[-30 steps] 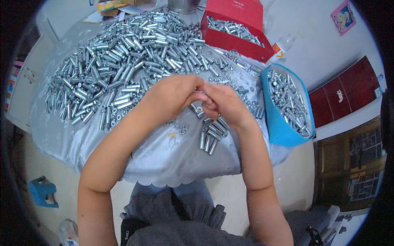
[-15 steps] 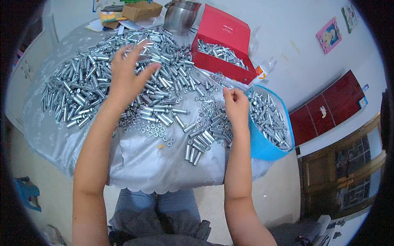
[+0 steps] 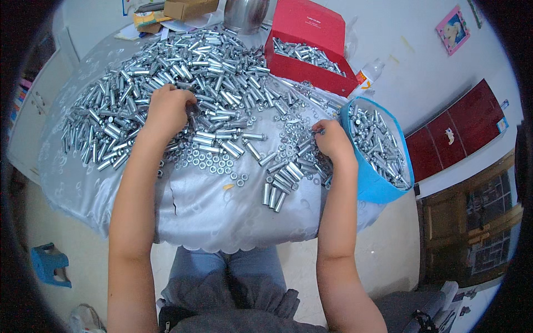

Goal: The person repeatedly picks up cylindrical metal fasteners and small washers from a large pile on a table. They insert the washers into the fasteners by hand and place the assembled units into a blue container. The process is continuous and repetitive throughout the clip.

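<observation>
My left hand (image 3: 165,110) is curled over the big heap of silver metal sleeves (image 3: 166,72) on the grey tablecloth (image 3: 211,205), fingers closed around a sleeve. My right hand (image 3: 332,140) rests at the right side of the table, fingertips pinched on a small metal piece beside scattered nuts and washers (image 3: 288,133). A small row of sleeves (image 3: 280,183) lies in front of it, and loose nuts (image 3: 214,164) lie between the hands.
A blue tub (image 3: 369,186) full of metal parts stands right of my right hand. A red box (image 3: 311,66) with more parts sits at the back, beside a metal pot (image 3: 244,14), cardboard boxes (image 3: 183,8) and a bottle (image 3: 369,72). A blue stool (image 3: 50,263) stands on the floor.
My hands were together over the table's middle, then parted. The left reached into the sleeve heap and has now closed on it; the right moved toward the blue tub side.
</observation>
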{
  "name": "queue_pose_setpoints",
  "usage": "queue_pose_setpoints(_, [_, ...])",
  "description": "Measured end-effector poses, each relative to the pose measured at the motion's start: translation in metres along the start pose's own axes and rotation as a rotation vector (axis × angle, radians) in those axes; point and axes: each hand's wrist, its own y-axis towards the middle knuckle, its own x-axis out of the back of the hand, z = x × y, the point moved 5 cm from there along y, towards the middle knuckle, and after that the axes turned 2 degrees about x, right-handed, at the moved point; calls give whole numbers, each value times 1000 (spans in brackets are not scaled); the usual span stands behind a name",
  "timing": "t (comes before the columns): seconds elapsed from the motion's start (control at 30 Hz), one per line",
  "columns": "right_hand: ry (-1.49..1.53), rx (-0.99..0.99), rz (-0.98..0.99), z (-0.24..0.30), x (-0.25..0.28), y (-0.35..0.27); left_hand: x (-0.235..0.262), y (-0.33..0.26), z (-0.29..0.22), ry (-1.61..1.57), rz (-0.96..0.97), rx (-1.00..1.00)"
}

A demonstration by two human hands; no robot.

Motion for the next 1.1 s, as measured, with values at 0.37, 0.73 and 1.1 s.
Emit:
queue_pose_setpoints(0.37, [-84, -44, -48, 2, 0, 0, -13, 4, 6, 199, -47, -50])
queue_pose_setpoints(0.73, [46, -3, -71, -6, -3, 10, -12, 5, 2, 133, -100, -127])
queue_pose_setpoints(1.1, [554, 232, -201, 23, 1, 10, -27, 1, -47, -1542, 253, 397])
